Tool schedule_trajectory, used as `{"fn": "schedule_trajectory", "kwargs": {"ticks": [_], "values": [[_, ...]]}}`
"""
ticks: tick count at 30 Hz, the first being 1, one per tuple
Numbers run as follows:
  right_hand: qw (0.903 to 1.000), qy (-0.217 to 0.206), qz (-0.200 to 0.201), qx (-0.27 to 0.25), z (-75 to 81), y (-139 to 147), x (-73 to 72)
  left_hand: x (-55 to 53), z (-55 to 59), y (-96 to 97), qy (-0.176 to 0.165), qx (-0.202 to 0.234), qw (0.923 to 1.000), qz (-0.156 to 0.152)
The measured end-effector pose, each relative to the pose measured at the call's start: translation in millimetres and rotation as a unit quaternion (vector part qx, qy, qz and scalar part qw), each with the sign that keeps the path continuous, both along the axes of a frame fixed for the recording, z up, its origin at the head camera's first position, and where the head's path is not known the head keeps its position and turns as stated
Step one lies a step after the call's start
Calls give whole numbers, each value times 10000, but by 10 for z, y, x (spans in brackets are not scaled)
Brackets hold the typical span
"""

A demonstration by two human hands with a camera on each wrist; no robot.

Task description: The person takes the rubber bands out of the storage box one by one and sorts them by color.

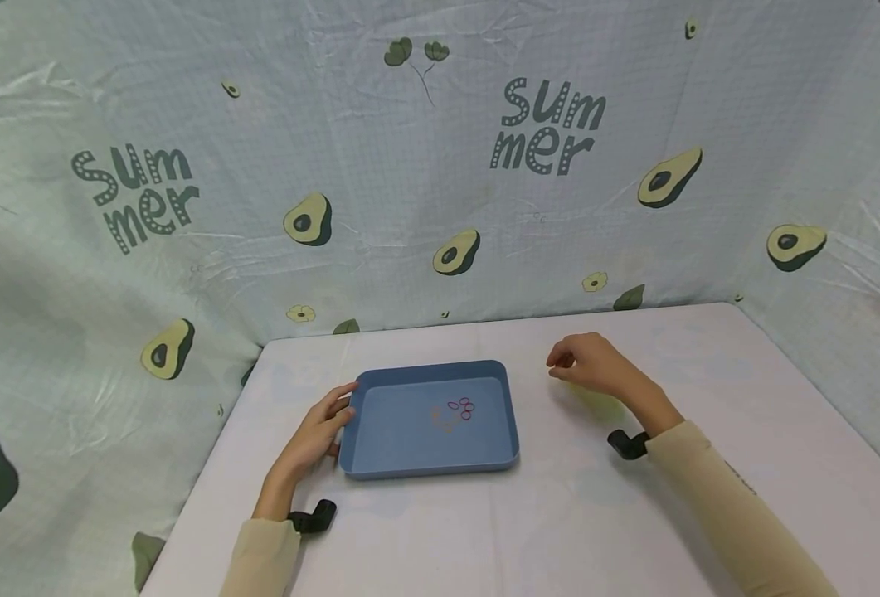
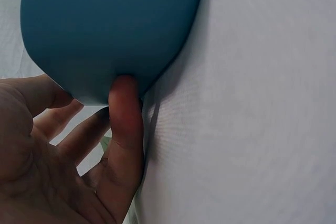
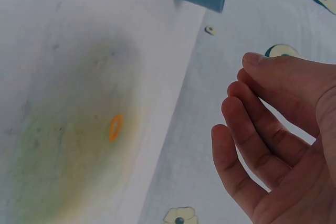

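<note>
A shallow blue tray (image 1: 410, 452) lies on the table. Inside it are several small pink rings (image 1: 465, 414) and some faint orange ones (image 1: 449, 429), right of the middle. My left hand (image 1: 318, 431) holds the tray's left side; in the left wrist view one fingertip presses the blue outer wall (image 2: 113, 24) and other fingers touch its edge. To the right of the tray, my right hand (image 1: 589, 362) hovers above the table with loosely curled fingers, nothing visible in them. On the tabletop the right wrist view shows a single orange ring (image 3: 115, 127), apart from that hand.
The table has a white cover (image 1: 440, 539) with faint printed patches, one yellow-green (image 3: 68, 166). Behind and at both sides hangs a pale cloth (image 1: 380, 149) printed with avocados. Black camera mounts sit at the left wrist (image 1: 313, 518) and right wrist (image 1: 628, 444).
</note>
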State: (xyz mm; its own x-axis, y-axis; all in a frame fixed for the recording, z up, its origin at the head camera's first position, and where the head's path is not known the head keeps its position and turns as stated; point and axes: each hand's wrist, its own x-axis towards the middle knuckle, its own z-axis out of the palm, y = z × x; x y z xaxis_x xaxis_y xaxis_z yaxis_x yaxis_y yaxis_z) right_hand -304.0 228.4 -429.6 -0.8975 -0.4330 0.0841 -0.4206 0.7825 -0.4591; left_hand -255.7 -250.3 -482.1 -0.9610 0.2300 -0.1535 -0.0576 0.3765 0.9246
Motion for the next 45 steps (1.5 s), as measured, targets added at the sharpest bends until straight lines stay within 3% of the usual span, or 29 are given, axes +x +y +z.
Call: {"fn": "schedule_trajectory", "kwargs": {"ticks": [16,35,45], "values": [[9991,106,396,-51,59,-320,59,4,-3,-16,-40,94,9999,15],[9964,-4,850,-31,78,-746,6,-7,-4,-10,20,-13,10000,-7],[9942,-63,1049,229,153,-1034,-23,-14,6,-14,40,-23,10000,9]]}}
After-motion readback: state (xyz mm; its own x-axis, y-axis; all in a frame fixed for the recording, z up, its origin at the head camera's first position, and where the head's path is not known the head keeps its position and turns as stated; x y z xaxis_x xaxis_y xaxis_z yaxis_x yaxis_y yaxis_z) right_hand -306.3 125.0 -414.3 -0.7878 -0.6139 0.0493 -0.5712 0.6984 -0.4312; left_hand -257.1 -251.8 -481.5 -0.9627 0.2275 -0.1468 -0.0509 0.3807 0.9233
